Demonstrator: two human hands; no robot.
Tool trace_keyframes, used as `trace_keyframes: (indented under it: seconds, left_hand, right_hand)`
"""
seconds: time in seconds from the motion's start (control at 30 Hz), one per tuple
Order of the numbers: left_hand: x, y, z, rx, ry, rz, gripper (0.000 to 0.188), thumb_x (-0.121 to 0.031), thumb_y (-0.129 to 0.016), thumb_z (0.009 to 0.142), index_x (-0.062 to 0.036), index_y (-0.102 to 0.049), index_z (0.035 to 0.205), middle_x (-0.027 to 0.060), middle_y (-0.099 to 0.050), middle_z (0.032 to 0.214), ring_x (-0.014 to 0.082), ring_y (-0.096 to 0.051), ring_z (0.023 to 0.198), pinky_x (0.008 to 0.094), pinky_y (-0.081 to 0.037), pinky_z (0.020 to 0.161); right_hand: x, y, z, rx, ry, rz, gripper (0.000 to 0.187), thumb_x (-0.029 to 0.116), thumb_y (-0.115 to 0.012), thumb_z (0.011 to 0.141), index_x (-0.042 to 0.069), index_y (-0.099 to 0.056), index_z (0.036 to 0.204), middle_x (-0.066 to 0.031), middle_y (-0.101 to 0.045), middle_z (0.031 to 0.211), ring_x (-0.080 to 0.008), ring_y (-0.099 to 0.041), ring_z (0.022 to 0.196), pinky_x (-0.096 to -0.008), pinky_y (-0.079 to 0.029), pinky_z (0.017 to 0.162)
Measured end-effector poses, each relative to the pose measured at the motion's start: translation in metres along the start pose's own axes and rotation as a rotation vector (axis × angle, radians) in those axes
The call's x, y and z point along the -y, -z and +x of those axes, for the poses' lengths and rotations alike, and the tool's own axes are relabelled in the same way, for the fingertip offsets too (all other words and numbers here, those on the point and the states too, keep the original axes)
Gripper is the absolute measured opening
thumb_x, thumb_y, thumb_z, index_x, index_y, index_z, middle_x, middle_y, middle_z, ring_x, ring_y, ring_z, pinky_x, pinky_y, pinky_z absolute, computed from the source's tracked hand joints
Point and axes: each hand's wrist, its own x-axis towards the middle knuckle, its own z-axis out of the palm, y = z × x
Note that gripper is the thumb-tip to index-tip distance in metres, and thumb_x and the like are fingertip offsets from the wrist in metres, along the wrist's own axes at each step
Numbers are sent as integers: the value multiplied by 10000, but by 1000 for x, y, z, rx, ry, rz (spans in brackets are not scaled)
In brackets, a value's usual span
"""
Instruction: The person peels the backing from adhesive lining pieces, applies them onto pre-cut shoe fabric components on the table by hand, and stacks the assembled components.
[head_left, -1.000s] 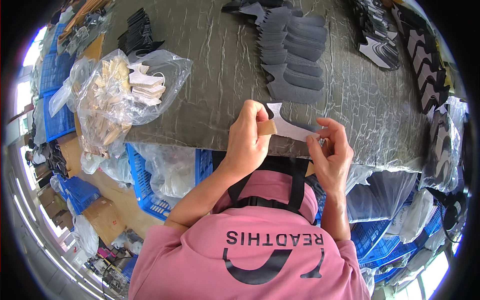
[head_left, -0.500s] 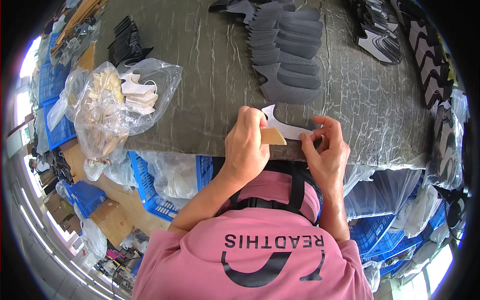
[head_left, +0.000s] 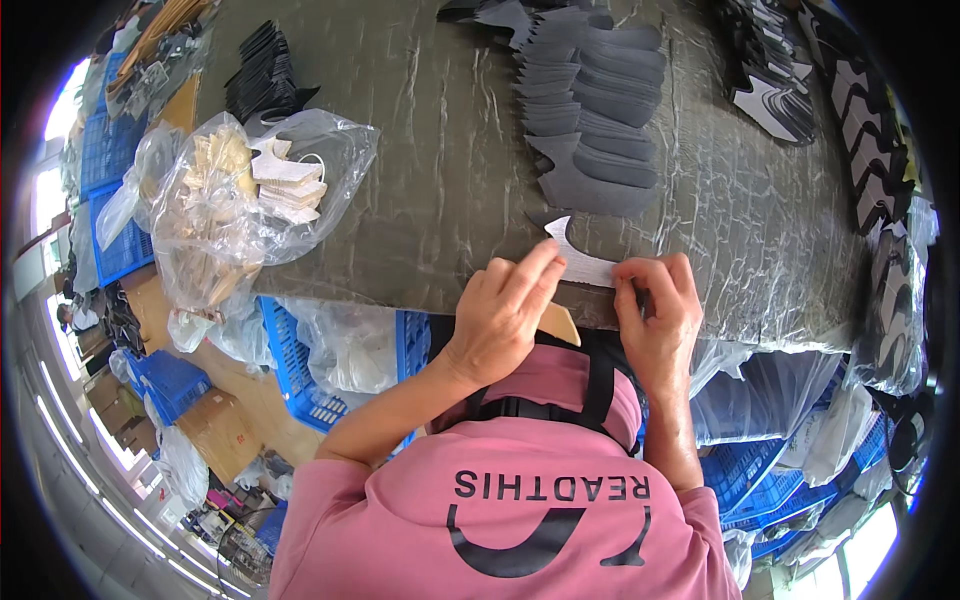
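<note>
Pinches white cutout (head_left: 588, 269) with right hand (head_left: 662, 318) at near edge of tabletop (head_left: 430, 190)
Touches with half-curled left hand (head_left: 495, 322), grip unclear

The counter (head_left: 430, 200) in front of me has a dark, wrinkled covering that catches the light in pale creases. Off its near left corner I see tan floor (head_left: 260, 395) with a cardboard box (head_left: 215, 435) on it. Farther out that way, long white light strips (head_left: 65, 435) line up. Bright windows (head_left: 870, 550) glare far beyond the near right corner, with blue crates (head_left: 745, 470) below the near edge.
</note>
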Motion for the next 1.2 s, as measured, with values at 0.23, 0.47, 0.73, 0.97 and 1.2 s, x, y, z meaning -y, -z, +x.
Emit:
trace_keyframes:
  seconds: [0.23,0.47,0.73,0.97,1.2]
  left_hand:
    - [6,8,1,127,-120,191,422,-17,-596,759,-23,-631,1180,103,-495,1442,185,-497,770,280,-420,622]
    - [7,9,4,113,6,30,525,28,-600,715,-72,-600,1231,132,-418,1496,237,-556,841,331,-466,683]
    - [-9,9,17,139,125,71,711,65,-579,715,-89,-474,1401,111,-458,1382,290,-588,986,390,-499,801]
    - [-10,12,35,41,213,-276,575,103,-514,774,-65,-549,1323,172,-478,1251,373,-584,1042,436,-486,877]
    - [16,22,-1,-224,430,-773,328,-8,-456,925,5,-481,1251,154,-519,1221,125,-624,696,226,-486,615]
  right_hand:
    - [5,8,7,155,64,-41,209,82,-697,828,114,-669,1032,-60,-607,946,-258,-675,767,-377,-535,612]
    - [2,12,13,211,111,-89,238,126,-735,809,112,-663,1036,-63,-608,978,-277,-674,767,-390,-537,635]
    - [4,16,15,215,127,-73,242,136,-754,780,121,-656,1001,-71,-583,1015,-297,-665,748,-415,-535,643]
    - [-4,16,14,208,159,15,163,107,-714,780,84,-624,914,-104,-618,927,-334,-650,829,-423,-523,692]
    - [-63,105,94,-181,178,-129,102,46,-670,791,43,-642,889,-114,-655,846,-303,-663,801,-381,-514,689]
